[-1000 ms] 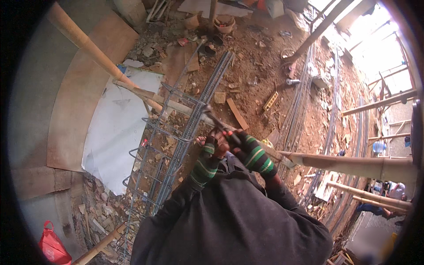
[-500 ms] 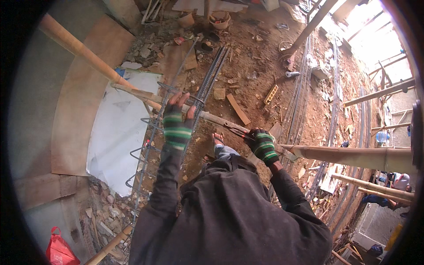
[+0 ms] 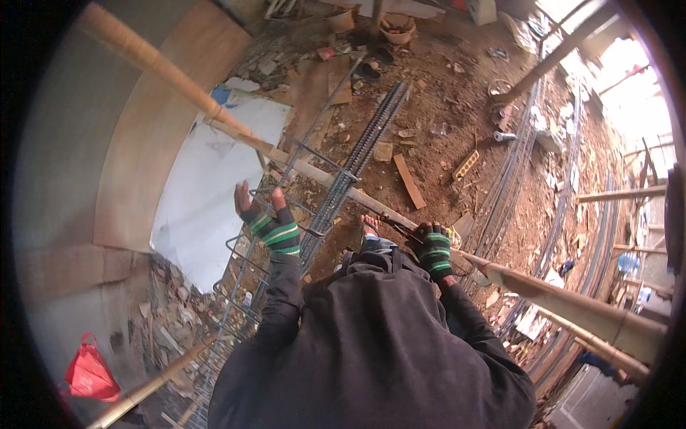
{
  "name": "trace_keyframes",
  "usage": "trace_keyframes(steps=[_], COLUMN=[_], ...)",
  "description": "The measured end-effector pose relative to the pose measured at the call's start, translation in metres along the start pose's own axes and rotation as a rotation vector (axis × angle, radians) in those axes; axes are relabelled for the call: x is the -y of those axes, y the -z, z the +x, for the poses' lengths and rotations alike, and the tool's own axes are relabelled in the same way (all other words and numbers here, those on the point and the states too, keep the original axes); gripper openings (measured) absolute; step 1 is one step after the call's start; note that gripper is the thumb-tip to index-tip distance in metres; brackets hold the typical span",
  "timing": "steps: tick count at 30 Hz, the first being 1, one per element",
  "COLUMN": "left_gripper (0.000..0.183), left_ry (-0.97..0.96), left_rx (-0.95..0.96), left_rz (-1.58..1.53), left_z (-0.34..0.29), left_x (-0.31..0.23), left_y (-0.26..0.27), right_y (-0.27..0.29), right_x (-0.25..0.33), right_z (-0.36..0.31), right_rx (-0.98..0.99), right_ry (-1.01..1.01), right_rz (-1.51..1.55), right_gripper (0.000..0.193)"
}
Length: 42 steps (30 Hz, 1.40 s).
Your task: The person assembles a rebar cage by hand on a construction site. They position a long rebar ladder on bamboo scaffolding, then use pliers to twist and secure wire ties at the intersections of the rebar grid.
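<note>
My left hand [image 3: 271, 227], in a green-striped fingerless glove, is at the left side of a rebar cage [image 3: 232, 289]. Its fingers are raised and apart beside a bent steel stirrup [image 3: 314, 159]; whether they touch the steel is unclear. My right hand [image 3: 434, 250], gloved alike, is closed around a pair of dark pincers [image 3: 404, 230], whose jaws point left over the bamboo pole [image 3: 379, 207]. Ribbed steel bars [image 3: 368, 139] run away from me, resting across that pole.
A white sheet [image 3: 193, 193] leans at the left wall. Long steel rods [image 3: 511, 171] lie on the dirt at right. Thick bamboo [image 3: 572, 289] crosses at lower right. A wood offcut [image 3: 409, 182], a bucket [image 3: 397, 28] and a red bag [image 3: 91, 368] are around.
My left hand has come back toward me and left from the stirrup at the bars. My right hand keeps the pincers and is slightly lower. The view has shifted left.
</note>
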<state>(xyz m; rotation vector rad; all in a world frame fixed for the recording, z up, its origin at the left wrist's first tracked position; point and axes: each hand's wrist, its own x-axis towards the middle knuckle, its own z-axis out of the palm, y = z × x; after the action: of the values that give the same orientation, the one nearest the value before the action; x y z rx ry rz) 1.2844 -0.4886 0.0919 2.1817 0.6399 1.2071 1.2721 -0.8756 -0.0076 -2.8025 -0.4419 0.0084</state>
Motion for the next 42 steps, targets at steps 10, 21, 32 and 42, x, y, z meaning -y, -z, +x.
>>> trace_keyframes(steps=[10,21,32,42], left_gripper=[0.042,0.044,0.039,0.035], left_ry=[1.033,0.955,0.393,0.321], left_rx=[0.084,0.032,0.804,1.025], left_rz=[-1.032,-1.019,-0.415,-0.306], left_z=[-0.054,-0.082,-0.170,-0.178], left_x=[0.047,0.062,0.030,0.006], left_y=[-0.057,-0.057,0.019,-0.034], right_y=[0.002,0.061,0.051,0.045], right_x=[-0.012,0.017,0.042,0.035], right_z=[0.007,0.025,0.072,0.092], right_rx=[-0.028,-0.091,-0.172,-0.047], right_ry=[0.255,0.237,0.446,0.475], right_rz=[0.058,0.405,0.473,0.688], right_gripper=[0.014,0.020,0.023,0.023])
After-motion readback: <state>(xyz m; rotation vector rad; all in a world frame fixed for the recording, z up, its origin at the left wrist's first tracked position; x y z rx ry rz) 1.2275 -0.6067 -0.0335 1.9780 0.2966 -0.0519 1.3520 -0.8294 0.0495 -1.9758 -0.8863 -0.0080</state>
